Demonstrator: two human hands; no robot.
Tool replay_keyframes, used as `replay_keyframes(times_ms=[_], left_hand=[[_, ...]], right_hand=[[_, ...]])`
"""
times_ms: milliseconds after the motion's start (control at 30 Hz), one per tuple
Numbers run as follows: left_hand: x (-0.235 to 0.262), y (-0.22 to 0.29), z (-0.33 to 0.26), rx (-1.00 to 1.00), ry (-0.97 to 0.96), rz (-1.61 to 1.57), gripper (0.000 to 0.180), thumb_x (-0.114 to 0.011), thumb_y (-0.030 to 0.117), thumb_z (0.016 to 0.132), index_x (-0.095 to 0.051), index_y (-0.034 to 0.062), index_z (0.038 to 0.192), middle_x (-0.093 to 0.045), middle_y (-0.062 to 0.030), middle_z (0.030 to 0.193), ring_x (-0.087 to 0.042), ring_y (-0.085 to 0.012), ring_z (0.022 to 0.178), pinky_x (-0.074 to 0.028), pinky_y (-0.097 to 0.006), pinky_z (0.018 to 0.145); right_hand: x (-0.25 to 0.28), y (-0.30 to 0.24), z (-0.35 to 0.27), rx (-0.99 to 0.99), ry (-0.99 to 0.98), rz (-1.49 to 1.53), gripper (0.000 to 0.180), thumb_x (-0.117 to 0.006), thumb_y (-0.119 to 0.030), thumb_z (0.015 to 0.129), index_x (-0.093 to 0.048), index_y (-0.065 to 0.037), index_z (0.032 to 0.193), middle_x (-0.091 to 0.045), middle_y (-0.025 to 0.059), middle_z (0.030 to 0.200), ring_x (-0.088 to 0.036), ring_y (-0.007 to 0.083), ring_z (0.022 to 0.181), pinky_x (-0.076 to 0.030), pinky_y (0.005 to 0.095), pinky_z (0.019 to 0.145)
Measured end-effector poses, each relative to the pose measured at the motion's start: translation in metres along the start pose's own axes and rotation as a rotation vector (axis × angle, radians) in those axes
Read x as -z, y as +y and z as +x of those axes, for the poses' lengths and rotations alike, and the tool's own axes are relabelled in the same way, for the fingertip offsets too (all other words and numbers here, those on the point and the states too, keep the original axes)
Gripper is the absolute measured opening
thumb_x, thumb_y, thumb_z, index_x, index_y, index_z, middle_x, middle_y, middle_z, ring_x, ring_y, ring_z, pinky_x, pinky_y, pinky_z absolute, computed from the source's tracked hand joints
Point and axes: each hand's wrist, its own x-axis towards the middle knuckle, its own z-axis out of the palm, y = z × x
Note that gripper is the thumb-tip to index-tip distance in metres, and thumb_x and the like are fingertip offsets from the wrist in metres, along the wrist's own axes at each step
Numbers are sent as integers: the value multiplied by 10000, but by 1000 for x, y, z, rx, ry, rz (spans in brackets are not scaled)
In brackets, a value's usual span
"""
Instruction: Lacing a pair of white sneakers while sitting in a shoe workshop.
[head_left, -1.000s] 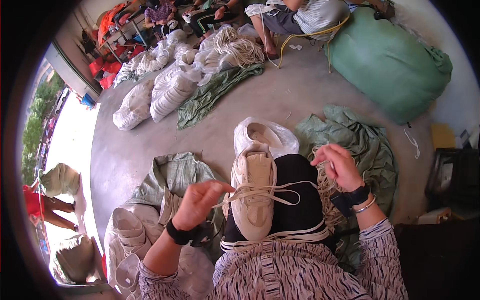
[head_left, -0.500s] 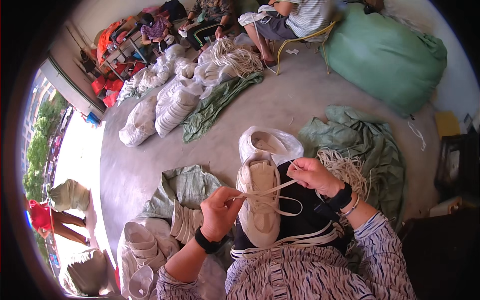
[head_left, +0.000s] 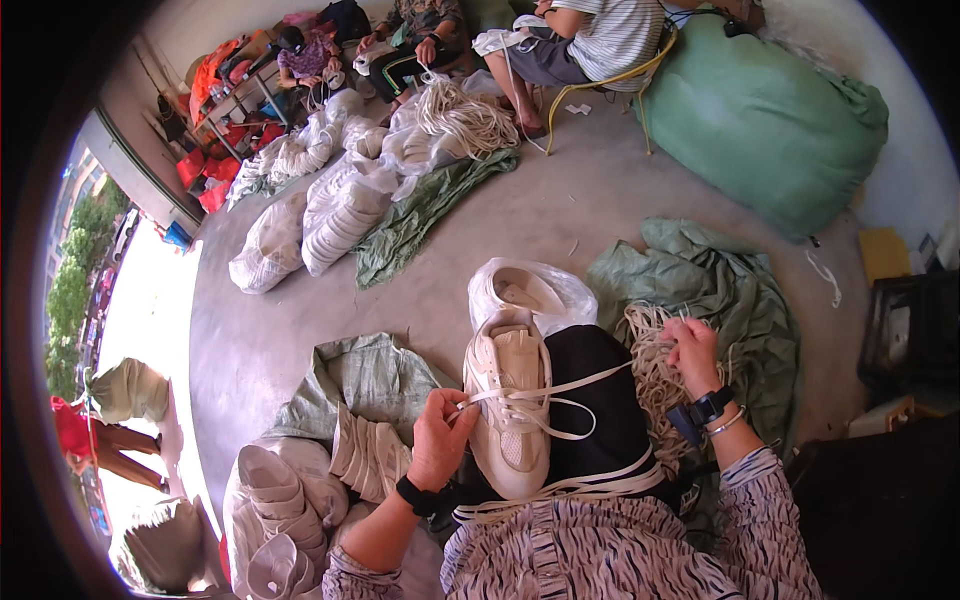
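A cream lace-up sneaker [head_left: 510, 430] rests on my dark-clad lap, toe toward me, with its tongue showing. My left hand [head_left: 440, 435] is closed at the shoe's left side, pinching a flat white shoelace [head_left: 590, 379] that crosses the upper. From the shoe this lace runs straight out toward my right hand [head_left: 692, 355], whose fingers are closed above a heap of loose laces [head_left: 655, 385]. Against that heap, the lace's outer stretch is hard to follow. A loop of lace hangs over the shoe's right side. Behind it sits another pale shoe [head_left: 520, 290] in clear plastic.
Stacked pale shoes [head_left: 285, 500] and a green woven sack [head_left: 370, 370] lie at my left. Green sheeting [head_left: 720, 285] spreads at right, below a big green bundle [head_left: 760, 130]. Bagged shoes [head_left: 345, 215] and seated people are farther off; a person in red [head_left: 75, 430] stands outside.
My right hand has moved right, away from the shoe, drawing the lace out longer. My left hand stays pinched by the shoe's left side. The whole view has shifted slightly.
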Motion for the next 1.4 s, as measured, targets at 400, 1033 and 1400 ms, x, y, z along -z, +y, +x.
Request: replay_keyframes(times_ms=[400, 1033, 1400], left_hand=[[9, -4, -2, -17, -123, -91, 204, -647, 158, 830, -519, 4, 797, -535, -43, 688, -471, -99, 618, -407, -254, 567], [42, 34, 14, -175, -63, 190, 110, -556, 123, 864, -490, 35, 868, -543, -90, 672, -552, -218, 602, -432, -316, 564], [162, 26, 89, -355, 520, 259, 113, -477, 120, 925, -549, 39, 958, -501, -13, 725, -418, -83, 645, -381, -239, 582]], right_hand=[[-83, -50, -94, 16, -1059, -670, 323, -450, -210, 904, -528, 42, 718, -548, 96, 580, -526, 172, 388, -430, 303, 411], [-46, -42, -60, 622, -873, -600, 127, -602, -134, 807, -641, -37, 878, -621, 111, 689, -594, 232, 588, -465, 297, 580], [-88, -41, -70, 732, -994, -314, 160, -552, -82, 863, -647, -11, 970, -662, 73, 853, -573, 92, 578, -476, 238, 577]])
